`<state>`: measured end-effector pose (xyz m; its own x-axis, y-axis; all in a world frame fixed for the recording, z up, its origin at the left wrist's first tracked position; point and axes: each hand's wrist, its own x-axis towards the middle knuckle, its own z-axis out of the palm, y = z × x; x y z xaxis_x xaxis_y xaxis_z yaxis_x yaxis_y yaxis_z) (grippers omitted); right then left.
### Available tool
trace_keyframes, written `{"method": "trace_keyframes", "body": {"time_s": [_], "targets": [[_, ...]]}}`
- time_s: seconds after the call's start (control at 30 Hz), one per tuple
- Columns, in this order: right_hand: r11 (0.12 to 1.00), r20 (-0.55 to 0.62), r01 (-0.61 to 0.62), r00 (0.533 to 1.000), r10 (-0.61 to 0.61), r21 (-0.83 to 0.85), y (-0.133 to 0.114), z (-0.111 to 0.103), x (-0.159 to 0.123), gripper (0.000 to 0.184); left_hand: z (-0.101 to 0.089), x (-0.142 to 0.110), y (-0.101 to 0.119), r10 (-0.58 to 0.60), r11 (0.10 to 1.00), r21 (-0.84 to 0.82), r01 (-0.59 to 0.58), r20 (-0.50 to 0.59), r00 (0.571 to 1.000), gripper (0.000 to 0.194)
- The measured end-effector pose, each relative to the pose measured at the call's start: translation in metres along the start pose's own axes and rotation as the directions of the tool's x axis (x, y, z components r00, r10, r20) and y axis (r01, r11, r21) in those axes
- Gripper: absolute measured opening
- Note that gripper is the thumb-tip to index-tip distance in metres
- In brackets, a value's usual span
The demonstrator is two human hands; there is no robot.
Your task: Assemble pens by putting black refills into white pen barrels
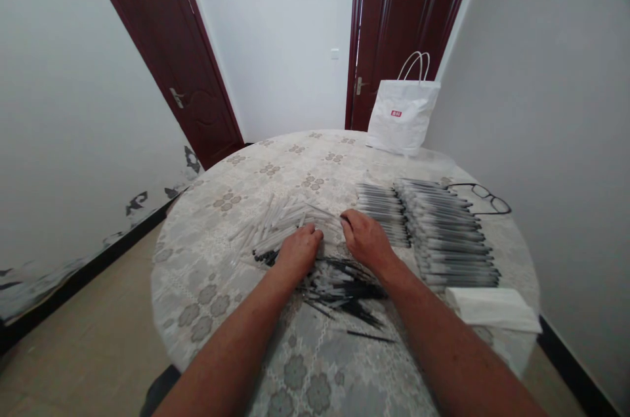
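Both my hands rest close together at the middle of a round table [207, 292] with a patterned cloth. My left hand [298, 250] has its fingers curled over the near end of a loose pile of clear pen barrels [275, 223]. My right hand [365, 238] is curled too, its fingertips at the right edge of that pile; what either hand grips is hidden. Under my wrists lies a heap of thin black refills [339, 289]. To the right, assembled pens [443, 233] lie in neat rows.
A folded white cloth or paper [492, 307] sits at the table's near right edge. Black glasses [485, 197] lie beyond the pen rows. A white paper bag [402, 116] stands at the far side. Two dark doors and a wall clock are behind.
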<state>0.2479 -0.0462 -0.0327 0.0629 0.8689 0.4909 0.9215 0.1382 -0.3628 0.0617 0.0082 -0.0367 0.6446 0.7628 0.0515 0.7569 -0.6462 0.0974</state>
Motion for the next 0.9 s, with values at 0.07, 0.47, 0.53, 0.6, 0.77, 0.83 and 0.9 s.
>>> {"method": "trace_keyframes", "body": {"time_s": [0.07,0.47,0.53,0.6,0.77,0.83,0.9], "targets": [[1.0,-0.021,0.01,1.0,-0.01,0.019,0.0,0.001,0.0,0.018,0.003,-0.001,-0.001,-0.007,0.999,-0.035,0.007,-0.013,1.0,0.023],[0.953,-0.116,0.158,0.985,-0.131,0.259,-0.026,-0.003,-0.012,0.02,-0.033,-0.023,-0.045,-0.485,0.071,-0.992,-0.102,-0.124,0.866,0.034],[0.94,-0.112,0.197,0.979,-0.172,0.278,-0.033,0.001,-0.016,0.02,-0.038,-0.027,-0.05,-0.513,-0.121,-0.975,-0.186,-0.099,0.853,0.035],[0.931,-0.096,0.219,0.975,-0.2,0.293,-0.039,0.005,-0.019,0.019,-0.04,-0.029,-0.053,-0.511,-0.282,-0.928,-0.246,-0.072,0.857,0.034],[0.922,-0.066,0.243,0.97,-0.234,0.302,-0.045,0.012,-0.024,0.02,-0.042,-0.032,-0.056,-0.497,-0.485,-0.828,-0.282,-0.005,0.868,0.031],[0.923,-0.066,0.247,0.969,-0.238,0.293,-0.045,0.014,-0.025,0.021,-0.044,-0.033,-0.056,-0.5,-0.52,-0.802,-0.295,0.006,0.866,0.03],[0.927,-0.069,0.244,0.97,-0.234,0.285,-0.045,0.015,-0.026,0.021,-0.045,-0.034,-0.055,-0.501,-0.528,-0.797,-0.294,0.013,0.865,0.029]]}}
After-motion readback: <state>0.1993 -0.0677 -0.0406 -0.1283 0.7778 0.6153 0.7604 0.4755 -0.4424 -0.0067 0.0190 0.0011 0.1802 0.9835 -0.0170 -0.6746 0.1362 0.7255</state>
